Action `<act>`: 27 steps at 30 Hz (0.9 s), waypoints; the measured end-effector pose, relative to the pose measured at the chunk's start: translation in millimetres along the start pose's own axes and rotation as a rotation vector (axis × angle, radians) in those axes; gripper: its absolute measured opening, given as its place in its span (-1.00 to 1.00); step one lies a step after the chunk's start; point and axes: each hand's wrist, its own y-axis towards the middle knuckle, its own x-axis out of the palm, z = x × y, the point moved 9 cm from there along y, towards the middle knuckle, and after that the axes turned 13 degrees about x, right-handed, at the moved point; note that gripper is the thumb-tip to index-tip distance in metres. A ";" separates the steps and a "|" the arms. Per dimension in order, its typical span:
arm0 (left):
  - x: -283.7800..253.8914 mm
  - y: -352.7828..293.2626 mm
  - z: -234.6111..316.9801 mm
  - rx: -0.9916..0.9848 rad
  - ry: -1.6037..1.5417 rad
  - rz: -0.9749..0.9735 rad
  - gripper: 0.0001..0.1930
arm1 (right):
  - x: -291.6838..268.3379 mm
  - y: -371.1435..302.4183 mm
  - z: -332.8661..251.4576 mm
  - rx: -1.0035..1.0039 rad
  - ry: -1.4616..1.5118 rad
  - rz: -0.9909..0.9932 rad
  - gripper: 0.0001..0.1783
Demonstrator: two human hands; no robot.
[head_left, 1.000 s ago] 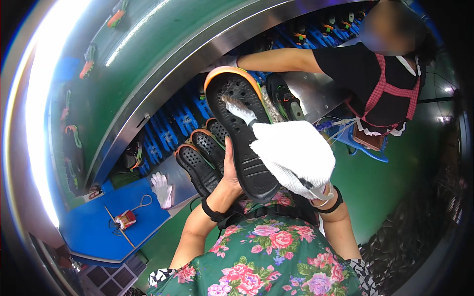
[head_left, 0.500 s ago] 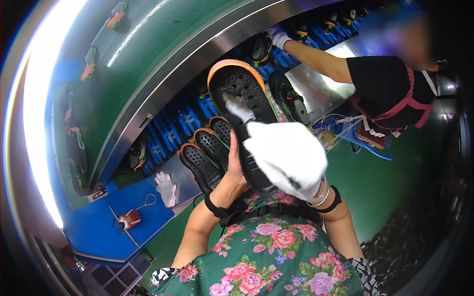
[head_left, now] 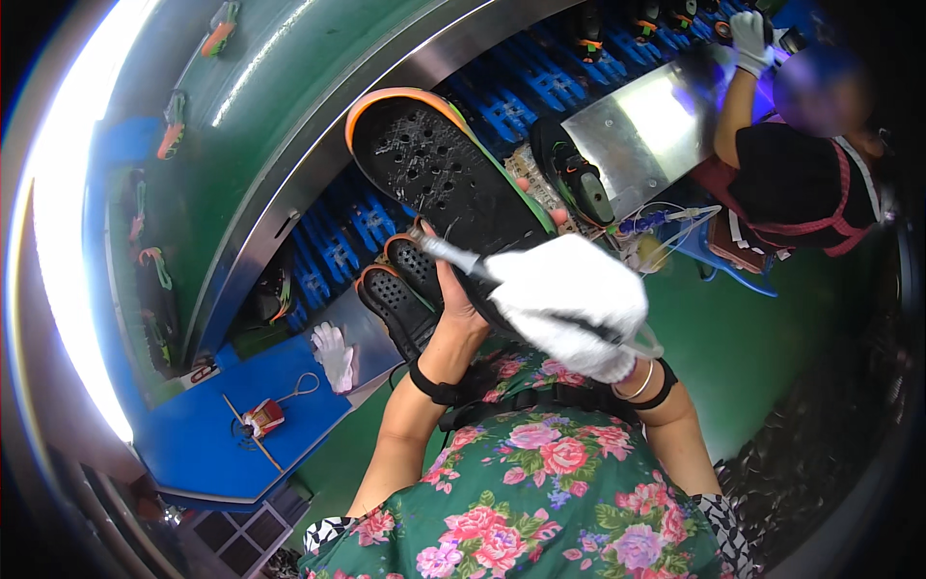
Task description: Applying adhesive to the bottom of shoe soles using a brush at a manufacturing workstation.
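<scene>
My bare left hand (head_left: pixel 457 294) grips a large black shoe sole (head_left: pixel 487 203) with an orange and green rim. Its thumb lies along the near-left edge, and fingertips show past the right edge. The sole's upturned inside has small holes and whitish wet-looking streaks toward the toe. My right hand (head_left: pixel 574 304), in a white glove, is closed around a small brush (head_left: pixel 451 253). The bristle end points left, over the sole's left edge near my left thumb; whether it touches is unclear. The brush's handle is mostly hidden by the glove.
More black perforated soles (head_left: pixel 394 304) stand left of my left hand. A black shoe (head_left: pixel 576 179) lies beyond the sole by a metal plate (head_left: pixel 637 135). Blue racks (head_left: pixel 338 232) line the conveyor. A blue table (head_left: pixel 198 434) bears a spare glove (head_left: pixel 333 357). A co-worker's gloved hand (head_left: pixel 750 43) is at far right.
The brush has moved from the sole's upper middle to its left edge. The sole has shifted left and up. The co-worker's hand has moved right, away from the racks behind the sole.
</scene>
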 end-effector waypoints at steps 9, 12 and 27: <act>8.6 9.1 -6.1 -0.119 -0.107 -0.172 0.11 | 5.4 -7.8 -11.3 -0.209 -0.164 0.034 -0.61; 20.3 9.6 0.5 -0.002 -0.234 0.006 0.08 | -12.4 -8.7 -9.5 -0.202 -0.189 0.123 -0.61; 7.4 11.8 13.0 -0.026 -0.080 -0.190 0.03 | 8.2 -33.4 -11.1 -0.242 -0.186 -0.008 -0.72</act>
